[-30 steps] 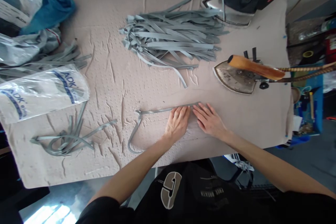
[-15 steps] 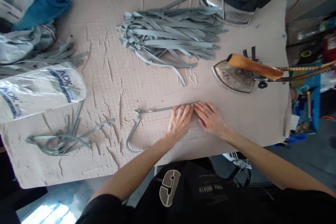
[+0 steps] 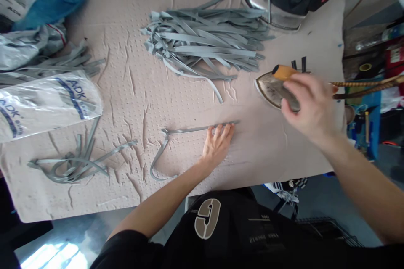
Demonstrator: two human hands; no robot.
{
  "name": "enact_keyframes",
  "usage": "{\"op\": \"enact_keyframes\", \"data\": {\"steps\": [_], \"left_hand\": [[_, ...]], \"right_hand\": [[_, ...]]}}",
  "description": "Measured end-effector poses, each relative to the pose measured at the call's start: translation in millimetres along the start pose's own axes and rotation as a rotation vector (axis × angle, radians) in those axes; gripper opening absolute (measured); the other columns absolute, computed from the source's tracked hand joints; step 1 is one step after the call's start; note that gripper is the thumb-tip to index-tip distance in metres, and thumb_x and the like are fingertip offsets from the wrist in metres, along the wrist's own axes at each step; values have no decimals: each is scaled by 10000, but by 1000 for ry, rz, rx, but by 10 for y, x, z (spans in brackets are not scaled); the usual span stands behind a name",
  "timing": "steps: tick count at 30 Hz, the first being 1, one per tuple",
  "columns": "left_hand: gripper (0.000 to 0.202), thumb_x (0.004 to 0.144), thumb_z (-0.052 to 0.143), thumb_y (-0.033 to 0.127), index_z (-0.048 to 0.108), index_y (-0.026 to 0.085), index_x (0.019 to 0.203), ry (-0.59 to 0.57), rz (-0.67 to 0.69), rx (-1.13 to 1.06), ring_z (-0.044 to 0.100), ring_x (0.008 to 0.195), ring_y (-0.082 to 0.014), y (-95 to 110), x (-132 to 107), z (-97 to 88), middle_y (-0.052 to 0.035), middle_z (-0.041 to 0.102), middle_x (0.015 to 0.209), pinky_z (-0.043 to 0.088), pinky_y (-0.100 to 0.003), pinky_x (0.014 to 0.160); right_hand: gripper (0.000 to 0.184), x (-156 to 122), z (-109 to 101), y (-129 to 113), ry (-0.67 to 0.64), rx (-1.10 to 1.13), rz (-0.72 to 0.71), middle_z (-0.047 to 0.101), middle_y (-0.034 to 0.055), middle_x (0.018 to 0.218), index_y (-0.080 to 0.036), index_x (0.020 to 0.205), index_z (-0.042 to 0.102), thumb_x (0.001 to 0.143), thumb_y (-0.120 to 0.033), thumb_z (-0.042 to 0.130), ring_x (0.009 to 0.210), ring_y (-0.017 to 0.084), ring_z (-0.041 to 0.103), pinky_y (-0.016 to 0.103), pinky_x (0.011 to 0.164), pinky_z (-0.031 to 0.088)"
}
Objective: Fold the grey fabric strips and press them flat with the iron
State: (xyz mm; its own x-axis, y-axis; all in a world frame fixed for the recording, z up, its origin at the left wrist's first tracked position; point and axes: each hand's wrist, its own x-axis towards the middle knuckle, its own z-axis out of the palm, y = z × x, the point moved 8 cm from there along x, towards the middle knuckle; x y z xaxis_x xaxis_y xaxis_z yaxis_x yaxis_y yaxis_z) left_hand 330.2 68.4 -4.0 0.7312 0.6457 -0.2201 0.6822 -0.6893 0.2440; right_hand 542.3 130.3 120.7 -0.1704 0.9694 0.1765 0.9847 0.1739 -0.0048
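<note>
I read the left hand (image 3: pixel 217 143) as lying palm down on the beige padded table cover (image 3: pixel 126 92), near the front edge and slightly right of centre. Its forearm runs in from the near left. The fingers are straight, held close together and point far-right. The fingertips (image 3: pixel 227 129) press on the right end of a single long flat grey fabric strip (image 3: pixel 189 129). Nothing is pinched; the hand is flat and unclasped.

This strip runs left from the fingertips. It kinks at its left end and curves back toward the near edge.

The right hand (image 3: pixel 306 105) is raised above the table at the right, wrist bent, fingers loosely curled. It sits over the old metal iron with an orange-brown wooden handle (image 3: pixel 279 71). The hand is blurred, so I cannot tell whether the fingers are closed on the handle or only hang above it.

A pile of similar grey strips (image 3: pixel 205 46) lies at the far centre. A black and silver iron (image 3: pixel 284 4) stands just right of it. A clear plastic bag with blue lettering (image 3: pixel 47 103) lies at the left.
</note>
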Motion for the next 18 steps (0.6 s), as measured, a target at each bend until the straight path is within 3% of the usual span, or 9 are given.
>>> {"op": "enact_keyframes", "data": {"steps": [2,4,7,11,15,18], "left_hand": [[598,988,359,99,395,150,1583,5,-7,2,499,1336,-298,1,6,5,-135,523,1530,417,-522,1120],[597,986,358,97,402,148,1579,17,-7,4,500,1333,-298,3,12,2,-133,527,1526,418,-519,1118],[595,980,371,94,411,135,1573,28,-4,3,503,1328,-298,2,16,0,-138,536,1515,425,-513,1113],[598,977,380,91,418,146,1571,35,1,-3,508,1325,-295,0,11,0,-137,540,1510,427,-507,1110],[581,1000,340,107,405,128,1577,47,16,-10,508,1322,-290,2,6,-18,-134,549,1506,426,-504,1108],[576,1010,324,116,407,142,1579,23,15,-20,507,1334,-285,-8,7,-18,-125,548,1515,421,-495,1114]], "right_hand": [[643,230,-17,361,-172,-125,158,602,278,1341,-67,1460,515,946,-445,595,1281,402,555,533,1017,465],[794,334,134,681,-415,-141,335,667,290,1201,-47,1519,424,940,-571,569,1150,435,627,530,881,492],[870,327,381,906,-641,-59,503,704,282,1097,-32,1457,473,891,-684,568,977,407,689,420,708,473],[910,171,456,703,-709,7,464,703,270,1142,-21,1501,439,844,-605,674,962,362,688,357,681,445],[1037,-214,452,284,-885,32,448,744,183,1014,-84,1620,272,825,-612,679,827,310,699,328,612,433],[1104,-378,455,57,-950,-85,389,742,156,880,-60,1638,176,818,-609,672,753,335,703,340,583,412]]}}
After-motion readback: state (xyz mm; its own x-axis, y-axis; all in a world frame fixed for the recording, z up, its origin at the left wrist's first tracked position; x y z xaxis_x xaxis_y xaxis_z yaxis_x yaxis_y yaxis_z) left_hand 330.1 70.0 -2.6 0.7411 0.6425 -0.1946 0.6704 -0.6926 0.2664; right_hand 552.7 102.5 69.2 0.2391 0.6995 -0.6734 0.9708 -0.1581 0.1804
